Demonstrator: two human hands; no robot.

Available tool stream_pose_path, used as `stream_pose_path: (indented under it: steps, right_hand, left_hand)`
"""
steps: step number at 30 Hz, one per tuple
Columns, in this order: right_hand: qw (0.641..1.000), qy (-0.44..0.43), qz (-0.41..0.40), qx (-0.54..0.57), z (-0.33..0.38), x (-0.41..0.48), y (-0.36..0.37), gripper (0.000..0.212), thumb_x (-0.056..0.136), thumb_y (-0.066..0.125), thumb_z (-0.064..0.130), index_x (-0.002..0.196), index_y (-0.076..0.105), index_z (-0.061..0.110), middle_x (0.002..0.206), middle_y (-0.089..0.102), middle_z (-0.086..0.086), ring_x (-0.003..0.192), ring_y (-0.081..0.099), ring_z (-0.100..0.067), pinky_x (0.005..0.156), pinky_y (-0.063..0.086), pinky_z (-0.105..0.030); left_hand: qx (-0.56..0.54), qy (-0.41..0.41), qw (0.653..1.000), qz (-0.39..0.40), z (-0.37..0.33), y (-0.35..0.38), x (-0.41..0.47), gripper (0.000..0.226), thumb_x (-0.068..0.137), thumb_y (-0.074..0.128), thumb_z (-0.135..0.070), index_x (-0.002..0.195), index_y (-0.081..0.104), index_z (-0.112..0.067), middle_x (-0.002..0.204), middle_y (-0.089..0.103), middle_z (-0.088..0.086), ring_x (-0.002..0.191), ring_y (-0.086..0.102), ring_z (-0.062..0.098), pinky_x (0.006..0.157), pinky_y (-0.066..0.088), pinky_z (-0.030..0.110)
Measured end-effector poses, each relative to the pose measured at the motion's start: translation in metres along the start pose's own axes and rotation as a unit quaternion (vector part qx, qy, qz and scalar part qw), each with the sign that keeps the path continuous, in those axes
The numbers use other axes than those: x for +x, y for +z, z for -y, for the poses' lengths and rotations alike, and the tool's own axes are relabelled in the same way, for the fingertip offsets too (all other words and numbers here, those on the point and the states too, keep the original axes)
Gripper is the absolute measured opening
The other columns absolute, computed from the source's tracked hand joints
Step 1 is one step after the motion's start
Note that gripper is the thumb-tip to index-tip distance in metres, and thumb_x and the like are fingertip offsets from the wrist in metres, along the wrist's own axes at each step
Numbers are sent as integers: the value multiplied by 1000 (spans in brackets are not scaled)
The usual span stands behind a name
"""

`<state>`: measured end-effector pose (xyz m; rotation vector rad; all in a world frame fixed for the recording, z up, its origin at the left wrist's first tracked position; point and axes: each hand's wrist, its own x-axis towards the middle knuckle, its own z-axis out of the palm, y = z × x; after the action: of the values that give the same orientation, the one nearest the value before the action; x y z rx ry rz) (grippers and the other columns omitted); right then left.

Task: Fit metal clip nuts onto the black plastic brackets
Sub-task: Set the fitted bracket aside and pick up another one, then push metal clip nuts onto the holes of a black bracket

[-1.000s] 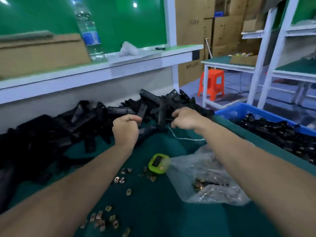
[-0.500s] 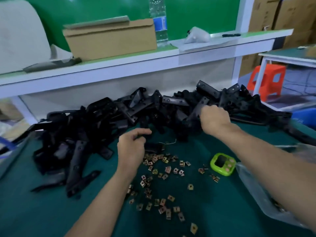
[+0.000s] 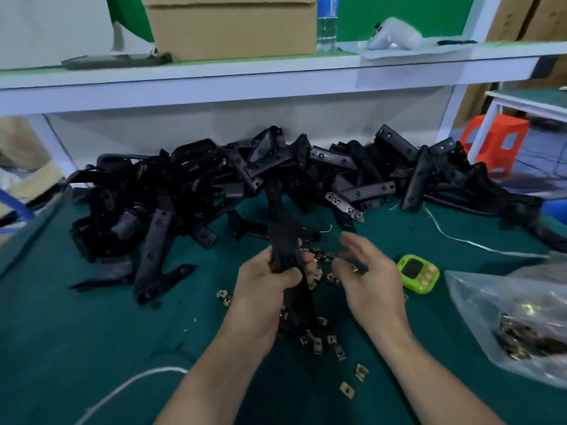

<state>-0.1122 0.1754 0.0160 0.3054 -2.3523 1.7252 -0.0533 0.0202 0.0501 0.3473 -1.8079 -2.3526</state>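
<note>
1. The left hand (image 3: 267,280) is clenched round a black bracket (image 3: 286,240), held up left of the green timer (image 3: 417,273).
2. The bracket's long axis runs away from the person, its free end rising above the fist.
3. The right hand (image 3: 368,277) hangs between bracket and timer with its fingers loosely spread. It grasps nothing that I can make out.
4. Loose clip nuts (image 3: 317,344) lie scattered left of the timer, beneath both hands. The right hand is free, so it likely picks one and carries it leftward to the bracket.

Black brackets (image 3: 276,167), brass-coloured clip nuts (image 3: 337,348), dark green table mat (image 3: 92,332), lime-green timer (image 3: 418,273)
</note>
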Motion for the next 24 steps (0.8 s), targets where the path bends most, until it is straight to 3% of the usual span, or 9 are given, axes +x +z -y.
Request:
stream_pose_path:
  steps: [3, 5, 7, 10, 13, 16, 19, 22, 24]
  right_hand:
    - [995, 7, 72, 67, 16, -12, -2, 8, 92, 69, 33, 93, 76, 33, 88, 77, 10, 87, 72, -9, 80, 57, -28]
    - [984, -14, 144, 104, 29, -25, 3, 15, 89, 68, 43, 97, 76, 33, 92, 77, 8, 89, 73, -9, 79, 55, -23]
    - [967, 3, 199, 162, 38, -35, 9, 22, 89, 71, 47, 105, 73, 31, 101, 77, 6, 97, 72, -10, 80, 55, -20]
    - [954, 60, 188, 227, 44, -37, 11, 22, 92, 71, 44, 107, 74, 28, 107, 77, 4, 104, 72, -12, 85, 58, -27]
    - [919, 173, 142, 323, 43, -25, 0, 17, 98, 64, 20, 104, 80, 21, 104, 78, -4, 98, 74, -17, 82, 59, -29]
    - [868, 263, 205, 367, 42, -12, -19, 16, 87, 68, 19, 93, 76, 6, 76, 70, -22, 61, 65, -31, 57, 55, -37]
    - [827, 302, 339, 332, 37, -7, -27, 16, 81, 74, 20, 80, 74, 4, 65, 64, -24, 46, 56, -28, 49, 50, -34]
    - [797, 304, 438, 285, 31, -9, -24, 24, 82, 73, 28, 80, 75, 4, 68, 67, -24, 44, 59, -27, 47, 51, -30]
    - [807, 303, 429, 270, 28, -10, -19, 26, 84, 75, 27, 84, 74, 1, 72, 68, -24, 45, 60, -25, 47, 52, -29]
  left_hand:
    - [116, 132, 982, -66, 7, -4, -19, 52, 90, 57, 14, 94, 79, -33, 97, 79, -7, 93, 73, 7, 80, 52, 15]
    - [318, 265, 903, -113, 7, -8, -28, 56, 86, 62, 12, 110, 77, -36, 104, 77, -17, 92, 70, -1, 79, 49, 7]
    - [488, 334, 802, -81, 9, -7, -34, 67, 79, 71, 10, 134, 66, -28, 124, 72, -13, 105, 69, 3, 90, 51, 12]
    - [576, 342, 742, -16, 16, 4, -42, 78, 74, 81, -12, 147, 53, -16, 144, 59, -6, 130, 58, 10, 107, 45, 24]
    - [497, 347, 793, -60, 9, 5, -46, 48, 85, 63, -44, 132, 60, -41, 122, 60, -39, 109, 58, -7, 96, 40, 5]
    - [385, 273, 865, -167, 0, -11, -39, 35, 93, 62, -52, 128, 60, -53, 95, 66, -40, 86, 66, -3, 75, 44, 2]
    - [189, 154, 969, -43, -2, -15, -29, 32, 96, 68, -38, 128, 67, -43, 112, 72, -28, 107, 66, -8, 83, 50, 8]
    - [90, 59, 992, 72, 3, -15, -22, 24, 93, 68, -29, 112, 78, -18, 86, 76, -2, 88, 72, 21, 85, 57, 33]
    - [68, 30, 995, 67, 6, -17, -21, 18, 91, 72, -21, 104, 79, -10, 79, 74, 5, 79, 69, 26, 81, 55, 37]
